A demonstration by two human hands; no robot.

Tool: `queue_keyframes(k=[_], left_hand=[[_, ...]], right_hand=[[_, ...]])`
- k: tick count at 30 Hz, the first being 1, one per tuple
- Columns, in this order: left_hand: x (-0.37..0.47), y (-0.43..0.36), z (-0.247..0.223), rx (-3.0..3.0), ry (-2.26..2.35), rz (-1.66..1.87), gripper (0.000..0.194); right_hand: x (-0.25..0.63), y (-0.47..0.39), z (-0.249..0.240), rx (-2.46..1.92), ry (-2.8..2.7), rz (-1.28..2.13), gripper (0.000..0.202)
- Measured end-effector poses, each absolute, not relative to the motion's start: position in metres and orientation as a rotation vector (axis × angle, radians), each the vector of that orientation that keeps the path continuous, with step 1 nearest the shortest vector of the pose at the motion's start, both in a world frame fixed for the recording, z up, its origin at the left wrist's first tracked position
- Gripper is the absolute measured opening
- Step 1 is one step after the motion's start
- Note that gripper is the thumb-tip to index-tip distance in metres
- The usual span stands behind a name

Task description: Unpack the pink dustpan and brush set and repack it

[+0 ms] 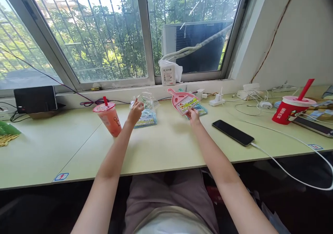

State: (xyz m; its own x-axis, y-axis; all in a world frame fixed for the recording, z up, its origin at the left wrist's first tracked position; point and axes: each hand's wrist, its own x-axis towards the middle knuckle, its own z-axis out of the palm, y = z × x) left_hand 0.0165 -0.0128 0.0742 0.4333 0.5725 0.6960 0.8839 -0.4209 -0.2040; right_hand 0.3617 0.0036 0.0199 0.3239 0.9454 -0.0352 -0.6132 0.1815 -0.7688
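My right hand point(193, 116) grips the lower edge of a pink mini dustpan point(183, 101) with a white-bristled brush and a yellow label, holding it tilted over the desk. Under and behind it lies a blue-green packaged set point(199, 109), partly covered. My left hand point(135, 111) is closed, its fingers pinched at a crinkled clear plastic bag point(150, 100); the exact grip is partly hidden. Below that bag rests another blue package point(147, 120) with a yellow-green label. Just left of my left forearm stands a pink drink cup point(108, 118) with a red straw.
On the right lie a black phone point(232, 132) on a white cable, a red cup point(292, 110) and a power strip point(217, 100) among cables. A dark tablet point(35, 102) leans at the back left. A white box point(168, 75) sits on the windowsill.
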Motion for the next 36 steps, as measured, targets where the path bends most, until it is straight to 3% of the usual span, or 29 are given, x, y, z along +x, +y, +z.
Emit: queue_keyframes(k=[7, 12, 15, 22, 27, 33, 36], left_hand=[[0.033, -0.014, 0.049, -2.091, -1.449, -0.599, 0.027], [0.04, -0.018, 0.044, -2.24, -1.608, -0.625, 0.039], [0.045, -0.02, 0.046, -2.291, -1.728, -0.784, 0.042], [0.033, -0.018, 0.049, -2.022, -2.231, -1.39, 0.025], [0.035, -0.018, 0.04, -2.048, -2.14, -0.88, 0.012], [0.061, -0.024, 0.033, -2.112, -1.809, -0.601, 0.041], [0.065, -0.028, 0.033, -2.158, -1.798, -0.42, 0.033]], right_hand=[[0.354, 0.001, 0.018, -0.806, -0.66, 1.206, 0.012], [0.349, -0.001, 0.017, -0.824, -0.704, 1.228, 0.01], [0.349, -0.002, 0.018, -0.827, -0.726, 1.24, 0.009], [0.349, -0.001, 0.018, -0.838, -0.761, 1.265, 0.012], [0.347, -0.002, 0.018, -0.836, -0.795, 1.259, 0.022], [0.344, -0.008, 0.02, -0.871, -0.828, 1.26, 0.017], [0.345, -0.009, 0.021, -0.884, -0.837, 1.287, 0.014]])
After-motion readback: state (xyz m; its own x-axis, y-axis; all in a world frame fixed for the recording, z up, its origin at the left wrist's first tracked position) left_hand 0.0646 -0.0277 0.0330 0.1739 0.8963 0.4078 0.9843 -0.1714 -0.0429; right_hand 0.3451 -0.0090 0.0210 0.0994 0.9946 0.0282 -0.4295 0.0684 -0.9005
